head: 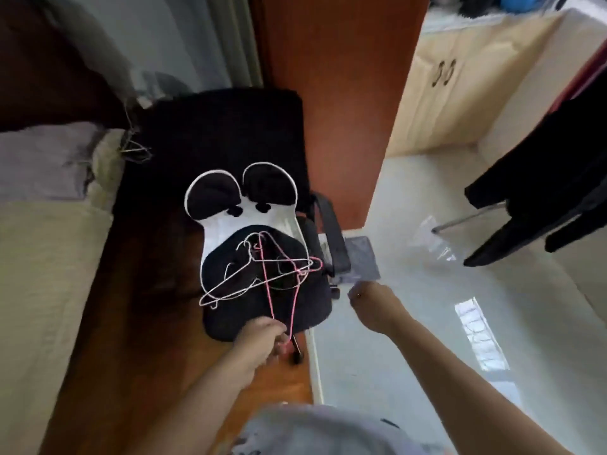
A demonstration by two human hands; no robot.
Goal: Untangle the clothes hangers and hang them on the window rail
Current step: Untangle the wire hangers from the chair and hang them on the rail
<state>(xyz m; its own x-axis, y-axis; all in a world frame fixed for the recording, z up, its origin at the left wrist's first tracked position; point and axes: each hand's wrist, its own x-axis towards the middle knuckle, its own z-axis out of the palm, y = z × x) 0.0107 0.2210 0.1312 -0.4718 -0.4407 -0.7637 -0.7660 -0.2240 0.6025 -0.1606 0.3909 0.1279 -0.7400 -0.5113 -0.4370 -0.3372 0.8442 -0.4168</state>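
A tangle of wire clothes hangers [262, 274] lies on the black seat of an office chair [230, 152], over a black-and-white cushion [226, 224] shaped like a cartoon mouse head that rests against the chair's backrest. The bunch holds white and pale pink hangers crossed over one another near the middle of the seat, and one bright pink hanger [272, 290] runs from the middle of the heap down toward the seat's front edge. The left hand [262, 336] is at that front edge, its fingers curled around the lower end of the bright pink hanger, so it is grasping that wire. The right hand [371, 303] is held out just beside the chair's right side, near the armrest [331, 234], above the pale glossy floor [410, 356]; it touches none of the hangers, and its fingers point away from the camera, so I cannot tell whether it is clenched or loose. The chair stands on a wooden platform [138, 323] beside a bed with light bedding [42, 274] along its left edge. A second small cluster of wire hangers [134, 149] hangs near the chair's upper left corner. Dark clothes [542, 192] hang at the right, above the floor.
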